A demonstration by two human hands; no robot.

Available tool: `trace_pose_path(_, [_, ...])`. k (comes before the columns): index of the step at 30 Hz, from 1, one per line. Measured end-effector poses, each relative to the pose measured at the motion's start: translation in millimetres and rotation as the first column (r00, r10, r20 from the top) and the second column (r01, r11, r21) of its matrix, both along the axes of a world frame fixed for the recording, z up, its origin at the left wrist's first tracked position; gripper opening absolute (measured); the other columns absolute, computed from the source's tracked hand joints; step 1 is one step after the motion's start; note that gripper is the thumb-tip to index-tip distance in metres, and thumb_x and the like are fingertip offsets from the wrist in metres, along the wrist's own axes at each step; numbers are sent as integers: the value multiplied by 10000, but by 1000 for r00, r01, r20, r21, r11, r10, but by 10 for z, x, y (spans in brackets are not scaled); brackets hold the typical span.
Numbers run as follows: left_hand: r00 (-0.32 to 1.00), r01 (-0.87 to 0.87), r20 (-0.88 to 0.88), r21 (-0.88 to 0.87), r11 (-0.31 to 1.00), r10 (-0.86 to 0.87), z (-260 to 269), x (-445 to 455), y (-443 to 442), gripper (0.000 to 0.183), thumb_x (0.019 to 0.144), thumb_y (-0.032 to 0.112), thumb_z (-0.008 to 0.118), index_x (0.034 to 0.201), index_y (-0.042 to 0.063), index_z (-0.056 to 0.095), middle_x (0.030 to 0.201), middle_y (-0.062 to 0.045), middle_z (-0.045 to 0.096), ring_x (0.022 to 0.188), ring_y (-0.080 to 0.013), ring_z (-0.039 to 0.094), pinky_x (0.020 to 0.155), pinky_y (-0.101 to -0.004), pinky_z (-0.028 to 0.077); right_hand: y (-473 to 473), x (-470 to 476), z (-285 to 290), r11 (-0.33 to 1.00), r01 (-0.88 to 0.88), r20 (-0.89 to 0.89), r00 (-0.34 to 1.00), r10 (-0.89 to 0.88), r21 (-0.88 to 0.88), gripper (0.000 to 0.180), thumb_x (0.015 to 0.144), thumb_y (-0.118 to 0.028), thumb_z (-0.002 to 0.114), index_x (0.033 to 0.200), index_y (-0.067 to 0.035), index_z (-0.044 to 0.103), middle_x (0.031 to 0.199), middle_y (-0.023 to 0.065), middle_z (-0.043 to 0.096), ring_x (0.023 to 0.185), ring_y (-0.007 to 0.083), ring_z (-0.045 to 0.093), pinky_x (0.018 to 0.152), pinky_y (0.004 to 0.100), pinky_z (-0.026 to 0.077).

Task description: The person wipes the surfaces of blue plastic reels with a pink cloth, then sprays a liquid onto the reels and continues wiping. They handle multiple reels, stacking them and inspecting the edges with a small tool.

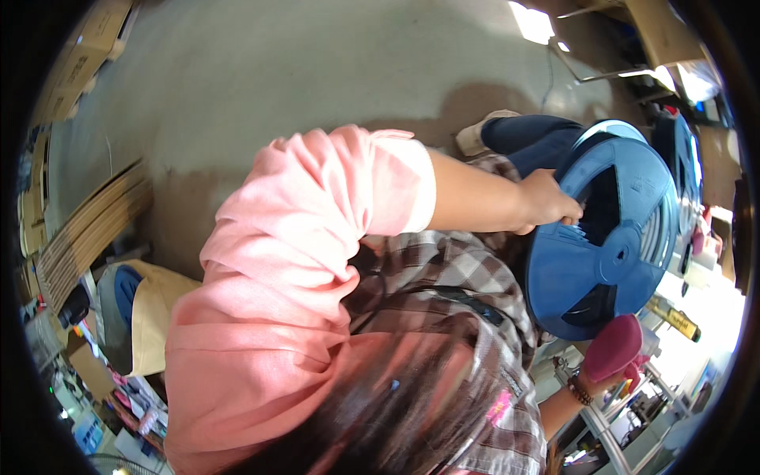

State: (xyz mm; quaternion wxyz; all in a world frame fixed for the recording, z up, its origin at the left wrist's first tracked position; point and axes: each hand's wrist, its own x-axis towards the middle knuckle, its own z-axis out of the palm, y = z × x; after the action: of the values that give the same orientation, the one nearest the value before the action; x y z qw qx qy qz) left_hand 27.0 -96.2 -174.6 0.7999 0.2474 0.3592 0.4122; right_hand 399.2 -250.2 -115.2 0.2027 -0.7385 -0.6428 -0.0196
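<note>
A large blue plastic reel (629, 279) with a central hub and cut-out windows stands tilted before me at the right, pale material wound between its flanges. My left hand (549, 202) grips its near flange, fingers curled at a window edge; the bare forearm comes from a pink sleeve. Below the reel is my right hand (605, 371), with a beaded bracelet at the wrist and a magenta cloth covering, perhaps a glove, over much of it. The covering overlaps the reel's lower edge; whether the fingers grip is hidden.
More blue reels (683, 160) stand beyond at the right. A metal frame (599, 427) and a yellow tube (677, 320) lie near my right hand. Flattened cardboard (95, 231) leans at the left, above an open carton (157, 314) holding a blue reel. Boxes (77, 71) are stacked at upper left.
</note>
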Motion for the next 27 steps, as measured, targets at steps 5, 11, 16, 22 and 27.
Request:
trace_pose_path(5, [987,145,-67,-5,989,-145,-53,-266,9,295,750,115,737,889,-82,568,700,-87,635,742,-175,613,1003,-324,328,-25,-282,261,948,58,-215,968,-129,-313,567,925,-302,524,1433,-96,381,1446,101,424,1347,266,397,1133,440,284])
trace_pose_path(11, [992,118,-33,-3,993,-118,-36,-321,-73,279,774,131,738,874,-94,606,708,-67,638,761,-175,619,1136,-342,223,20,-591,426,928,369,-933,309,-182,-59,570,924,-307,509,1430,-73,395,1475,120,393,1367,305,368,1134,469,300])
trace_pose_path(16, [993,115,-23,-59,992,-117,-30,-330,-85,375,771,113,734,968,-151,555,701,-68,633,725,-162,607,1085,-324,303,5,-550,438,907,419,-974,181,-135,-48,576,930,-307,496,1442,-72,377,1474,126,394,1369,319,363,1136,476,293])
trace_pose_path(22, [995,91,-32,-6,996,-91,-44,-307,-91,759,712,97,729,1260,-255,338,671,-89,631,657,-181,609,868,-269,458,-93,-196,380,991,-79,-317,-948,-40,109,598,925,-343,501,1447,-82,369,1478,124,390,1374,319,356,1134,480,296])
trace_pose_path(27, [992,118,-31,-15,993,-119,-28,-318,-85,386,755,104,749,991,-129,552,722,-71,633,725,-158,593,875,-296,457,-105,-233,406,995,81,-660,-750,27,-51,603,920,-373,508,1444,-104,378,1474,119,397,1371,319,363,1119,479,318])
